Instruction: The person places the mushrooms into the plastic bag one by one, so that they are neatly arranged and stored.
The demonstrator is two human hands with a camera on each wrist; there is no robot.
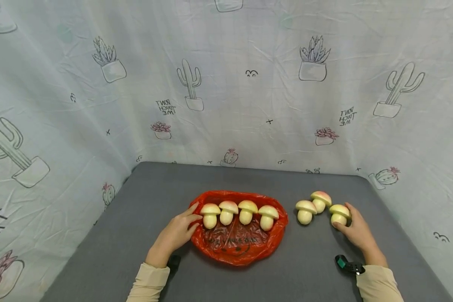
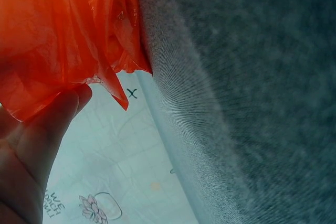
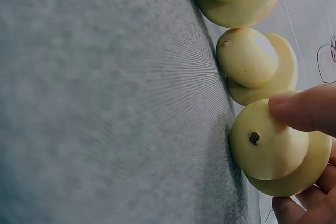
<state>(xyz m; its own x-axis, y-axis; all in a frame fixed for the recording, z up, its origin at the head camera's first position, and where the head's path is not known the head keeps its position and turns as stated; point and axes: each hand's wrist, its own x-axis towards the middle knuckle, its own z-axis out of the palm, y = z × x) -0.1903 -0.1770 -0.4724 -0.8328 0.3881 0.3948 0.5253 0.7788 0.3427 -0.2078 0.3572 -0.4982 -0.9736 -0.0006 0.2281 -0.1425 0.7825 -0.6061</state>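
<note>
On the counter (image 1: 305, 268), right side: one mushroom (image 1: 338, 214) held, two more mushrooms (image 1: 305, 213) near it.
I see the right grip (image 1: 356, 230) pinching that mushroom between thumb and fingers; whether it is lifted I can't tell. To the left, the left grip (image 1: 177, 233) pinches the left rim of the open red bag (image 1: 241, 258), where four other mushrooms (image 1: 246, 212) lie in a row, caps toward the far edge.
</note>
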